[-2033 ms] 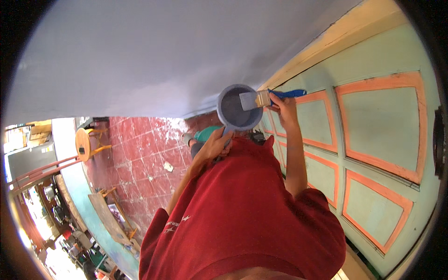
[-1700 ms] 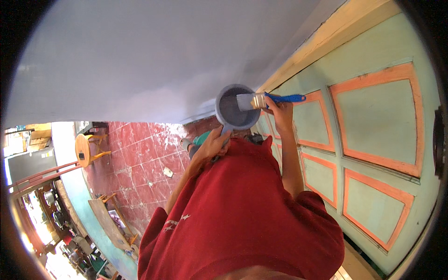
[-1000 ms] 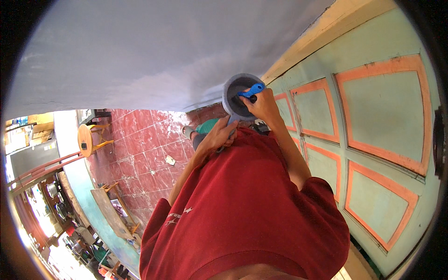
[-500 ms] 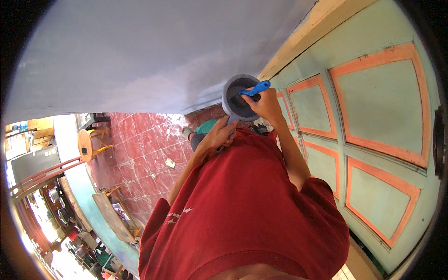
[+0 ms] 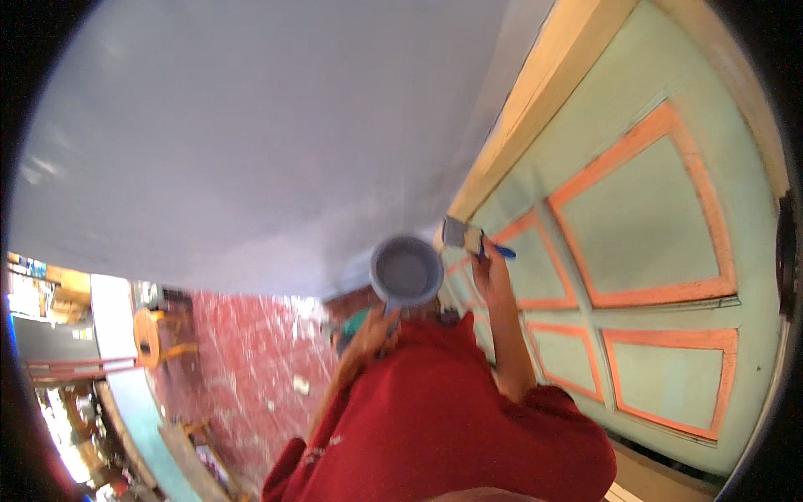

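My left hand (image 5: 374, 335) is closed around the handle of a round grey dipper (image 5: 376, 272), which holds grey paint (image 5: 406, 269). In my right hand (image 5: 492, 272) is a paintbrush (image 5: 473, 240) with a blue handle. Its bristle end is coated grey and points left, up beside the yellow door frame (image 5: 523, 109). The brush is out of the dipper, to its upper right. Ahead stands a grey-painted wall (image 5: 276, 151); whether the bristles touch the wall or frame, I cannot tell.
A green door (image 5: 644, 209) with orange-edged panels stands close on my right. Below on the left is a red tiled floor (image 5: 242, 360) with pale smears. A yellow wooden stool (image 5: 149, 336) and a low table (image 5: 188, 456) stand farther left.
My right hand has lifted the paintbrush out of the dipper and moved it right, toward the door frame. The view has tilted up, showing more wall; the left hand still holds the dipper.
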A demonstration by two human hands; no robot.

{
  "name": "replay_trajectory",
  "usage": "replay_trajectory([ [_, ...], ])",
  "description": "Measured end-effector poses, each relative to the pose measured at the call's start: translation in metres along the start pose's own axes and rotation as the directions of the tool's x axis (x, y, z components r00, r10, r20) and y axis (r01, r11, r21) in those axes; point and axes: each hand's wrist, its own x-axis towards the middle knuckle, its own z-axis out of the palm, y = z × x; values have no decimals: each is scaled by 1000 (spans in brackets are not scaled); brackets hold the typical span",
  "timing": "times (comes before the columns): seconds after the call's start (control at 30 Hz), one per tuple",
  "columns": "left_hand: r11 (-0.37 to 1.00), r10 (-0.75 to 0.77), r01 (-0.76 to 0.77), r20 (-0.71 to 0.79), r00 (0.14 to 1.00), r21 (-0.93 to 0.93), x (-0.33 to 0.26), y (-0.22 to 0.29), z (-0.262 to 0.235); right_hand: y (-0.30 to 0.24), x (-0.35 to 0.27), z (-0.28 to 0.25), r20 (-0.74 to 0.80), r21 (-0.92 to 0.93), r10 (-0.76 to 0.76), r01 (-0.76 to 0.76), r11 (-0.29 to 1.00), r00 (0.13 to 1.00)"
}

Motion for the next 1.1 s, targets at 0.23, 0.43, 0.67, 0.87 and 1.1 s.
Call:
replay_trajectory([
  [0.23, 768, -321, 323, 105, 941, -552, 4, 32, -18, -83, 11, 125, 157, 112, -467, 454, 884, 870],
  [0.43, 706, -342, 366, 161, 926, -606, 7, 9, -32, -201, 12, 265, 337, -212, -927, 972, 98, 167],
  [0.67, 746, -401, 376, 80, 913, -549, 1, 18, -38, -248, 10, 333, 778, -116, -483, 663, -740, -403],
  [0.87, 710, -455, 414, 77, 887, -570, 1, 5, -35, -157, 69, 181, 866, -239, -495, 816, -527, -66],
  [1.1, 751, -405, 365, 54, 913, -550, -2, 9, -32, -170, 72, 153, 945, -318, -212, 854, -411, 250],
])
